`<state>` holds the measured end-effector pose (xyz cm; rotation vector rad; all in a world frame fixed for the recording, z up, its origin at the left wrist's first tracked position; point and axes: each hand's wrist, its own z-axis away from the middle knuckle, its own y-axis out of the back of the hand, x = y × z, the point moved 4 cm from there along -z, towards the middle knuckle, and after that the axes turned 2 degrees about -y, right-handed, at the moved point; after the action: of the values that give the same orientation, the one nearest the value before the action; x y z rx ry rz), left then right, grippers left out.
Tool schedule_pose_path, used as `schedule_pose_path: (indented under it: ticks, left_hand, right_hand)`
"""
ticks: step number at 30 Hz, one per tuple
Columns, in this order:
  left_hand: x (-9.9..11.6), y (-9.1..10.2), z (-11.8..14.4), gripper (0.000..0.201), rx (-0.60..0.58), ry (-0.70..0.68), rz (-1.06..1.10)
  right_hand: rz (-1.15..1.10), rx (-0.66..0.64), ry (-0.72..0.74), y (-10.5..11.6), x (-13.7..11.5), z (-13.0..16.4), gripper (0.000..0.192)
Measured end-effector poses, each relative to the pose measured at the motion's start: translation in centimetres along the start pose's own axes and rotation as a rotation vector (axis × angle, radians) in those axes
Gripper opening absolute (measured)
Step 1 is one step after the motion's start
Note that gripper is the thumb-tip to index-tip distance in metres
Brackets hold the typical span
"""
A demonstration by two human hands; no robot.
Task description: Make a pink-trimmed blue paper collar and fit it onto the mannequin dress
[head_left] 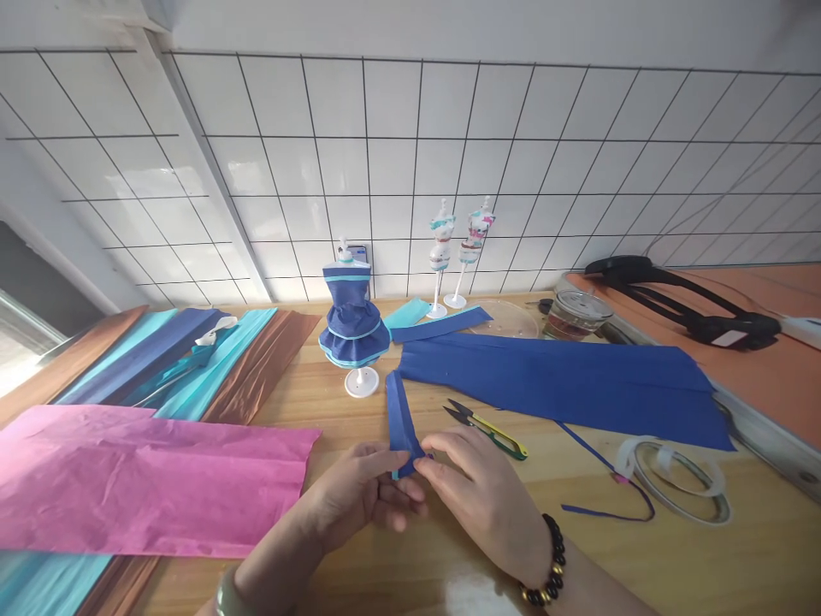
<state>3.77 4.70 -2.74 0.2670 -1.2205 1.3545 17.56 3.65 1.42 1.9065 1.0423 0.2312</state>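
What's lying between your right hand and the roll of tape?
In the head view, the yellow-handled snips lie just beyond the right hand, and a thin blue paper sliver curls across the bare wood before the tape roll.

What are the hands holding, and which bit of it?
Both hands, left hand and right hand, pinch the near end of a folded blue paper strip; the rest lies on the table.
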Motion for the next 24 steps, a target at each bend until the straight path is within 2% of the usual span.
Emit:
schedule_pose_path:
  ticks: [8,15,19,21,24]
  left_hand:
    - [0.4,0.4,0.1,0.03,0.036,-0.079,-0.178]
    - [0.9,0.7,0.3,0.033,0.019,-0.071,-0.244]
    - [1.2,0.6,0.6,0.03,0.009,-0.085,-0.29]
    - [1.3,0.6,0.6,0.028,0.011,-0.087,-0.326]
    - [1.2,0.6,0.6,0.027,-0.012,-0.102,-0.382]
  right_hand:
    - [0.005,-0.015,-0.011,0.0,0.0,-0.2,0.021]
    - [-0.012,-0.005,-0.028,0.0,0.2,0.0,0.022]
    - [-0.16,-0.035,-0.069,0.2,0.2,0.3,0.024]
    - [-0.313,-0.033,-0.158,0.2,0.6,0.4,0.033]
    - [-0.623,-0.024,-0.484,-0.4,2.1,0.8,0.04]
